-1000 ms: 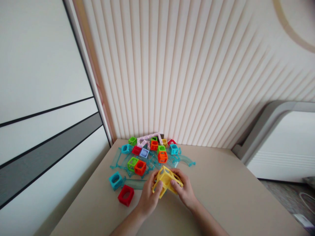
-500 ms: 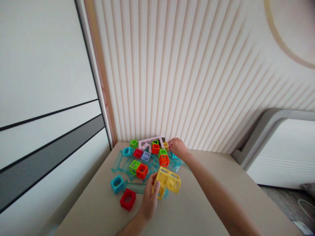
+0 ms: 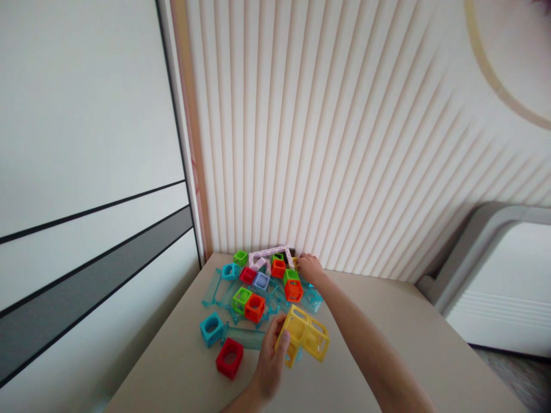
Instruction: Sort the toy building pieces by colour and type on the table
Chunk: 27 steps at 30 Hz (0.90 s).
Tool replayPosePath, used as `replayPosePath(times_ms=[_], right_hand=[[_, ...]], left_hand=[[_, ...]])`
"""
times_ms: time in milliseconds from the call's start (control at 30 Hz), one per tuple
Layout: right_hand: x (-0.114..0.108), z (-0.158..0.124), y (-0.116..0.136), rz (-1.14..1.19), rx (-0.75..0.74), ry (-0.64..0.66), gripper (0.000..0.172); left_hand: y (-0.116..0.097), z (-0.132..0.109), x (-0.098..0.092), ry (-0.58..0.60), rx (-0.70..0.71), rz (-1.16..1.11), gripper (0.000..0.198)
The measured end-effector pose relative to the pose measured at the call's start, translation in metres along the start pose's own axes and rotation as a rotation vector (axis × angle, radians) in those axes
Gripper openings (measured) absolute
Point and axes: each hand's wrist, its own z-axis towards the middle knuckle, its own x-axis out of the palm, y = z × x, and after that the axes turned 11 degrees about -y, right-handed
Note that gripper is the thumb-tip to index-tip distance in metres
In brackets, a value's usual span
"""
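Observation:
My left hand (image 3: 272, 358) grips a joined piece of several yellow open-frame cube blocks (image 3: 303, 332), raised above the near part of the table. At the back of the pile, my right hand (image 3: 310, 268) reaches down with curled fingers at another yellow cube block (image 3: 295, 263). That hand hides most of this block and its own fingertips. Just left of it are a pink-and-white patterned angular piece (image 3: 269, 252) and an orange cube (image 3: 278, 268). A green cube (image 3: 291, 276) adjoins another orange cube (image 3: 293, 291) nearer me.
Clear turquoise track pieces (image 3: 243, 337) lie under and around the blocks. A blue cube (image 3: 211, 329) and a red cube (image 3: 229, 358) rest at the near left. Behind the table (image 3: 379, 310) rises a ribbed wall (image 3: 301, 143); a white cabinet (image 3: 94, 115) stands left.
My right hand has moved slightly left and closer over the yellow block at the back. The yellow piece in my left hand has tilted a little. The whole view has shifted slightly.

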Motion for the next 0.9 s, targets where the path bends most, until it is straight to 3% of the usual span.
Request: replayPosePath(times_ms=[567,733,900], right_hand=[[0.002,-0.016,-0.008,0.163,0.122,-0.077,0.021],[0.007,-0.015,-0.012,0.341,0.225,-0.204,0.021],[0.005,-0.018,-0.014,0.628,0.345,-0.429,0.031]], left_hand=[[-0.001,0.0,0.0,-0.017,-0.042,-0.038,0.053],[-0.003,0.001,0.002,-0.029,-0.068,-0.07,0.052],[-0.001,0.0,0.001,-0.048,-0.073,-0.113,0.052]])
